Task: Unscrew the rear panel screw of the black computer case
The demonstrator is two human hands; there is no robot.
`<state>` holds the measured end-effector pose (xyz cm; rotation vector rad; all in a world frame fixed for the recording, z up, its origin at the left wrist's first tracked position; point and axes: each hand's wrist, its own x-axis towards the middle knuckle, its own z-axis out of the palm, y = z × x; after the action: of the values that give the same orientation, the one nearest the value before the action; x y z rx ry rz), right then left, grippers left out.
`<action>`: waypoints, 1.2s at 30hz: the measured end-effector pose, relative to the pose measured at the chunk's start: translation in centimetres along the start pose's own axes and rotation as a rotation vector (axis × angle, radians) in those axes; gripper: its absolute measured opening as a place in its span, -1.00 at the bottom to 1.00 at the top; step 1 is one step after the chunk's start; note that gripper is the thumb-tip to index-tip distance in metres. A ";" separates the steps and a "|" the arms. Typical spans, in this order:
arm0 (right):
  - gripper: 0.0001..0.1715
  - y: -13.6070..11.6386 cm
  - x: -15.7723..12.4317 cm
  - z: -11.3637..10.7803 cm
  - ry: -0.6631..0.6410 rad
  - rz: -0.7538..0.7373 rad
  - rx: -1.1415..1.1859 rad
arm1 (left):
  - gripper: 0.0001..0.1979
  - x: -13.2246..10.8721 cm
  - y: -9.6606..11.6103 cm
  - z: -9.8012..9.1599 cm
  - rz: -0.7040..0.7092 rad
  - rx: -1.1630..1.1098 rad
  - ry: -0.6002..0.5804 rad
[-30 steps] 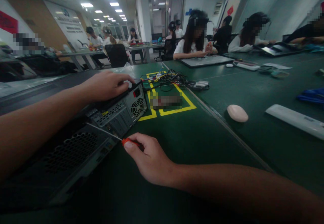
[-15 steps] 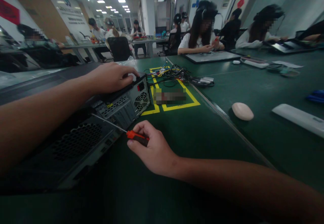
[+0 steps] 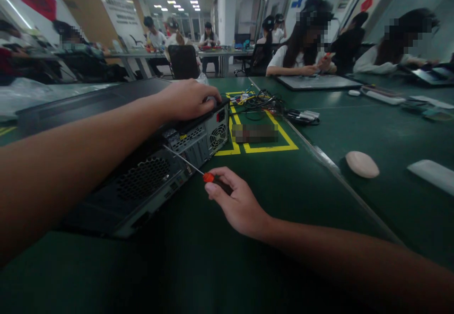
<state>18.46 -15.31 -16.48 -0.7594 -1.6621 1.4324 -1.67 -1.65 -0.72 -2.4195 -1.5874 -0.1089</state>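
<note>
The green desk (image 3: 301, 186) carries the black, grey-backed computer case (image 3: 142, 178) at nine o'clock, nearer view centre than half a second ago. The left hand (image 3: 191, 99) rests atop it, fingers curled; grip cannot be confirmed. The right hand (image 3: 244, 206) grasps the orange-black screwdriver (image 3: 208, 177), tip at the case, toward ten o'clock. The yellow label (image 3: 183, 136) is illegible.

Ahead of me on the worktop (image 3: 301, 188), cables (image 3: 267, 101) lie tangled over yellow tape (image 3: 271, 149). To my right sit a pale oval object (image 3: 362, 164) and a white bar (image 3: 432, 175). Across from me a person (image 3: 296, 51) sits at a panel (image 3: 319, 82); farther back stands a chair (image 3: 182, 61).
</note>
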 end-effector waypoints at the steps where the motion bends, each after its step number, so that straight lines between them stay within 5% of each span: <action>1: -0.75 0.0 0.0 0.0 -0.003 0.004 -0.006 | -0.41 0.0 0.0 0.0 -0.001 0.003 -0.005; 10: -0.68 -0.6 -0.3 0.1 0.032 0.052 -0.113 | -0.46 0.1 0.2 0.1 0.005 0.003 0.010; 21: -0.85 -0.4 -0.4 0.1 0.077 -0.029 -0.214 | -0.45 0.3 -0.1 0.3 0.009 -0.044 0.026; 36: -0.72 -0.7 -0.5 0.7 0.047 0.001 -0.101 | -0.44 0.0 0.0 0.0 0.017 0.032 0.002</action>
<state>18.20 -16.23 -15.95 -0.8442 -1.7075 1.3297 -1.68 -1.65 -0.72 -2.4079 -1.5551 -0.0820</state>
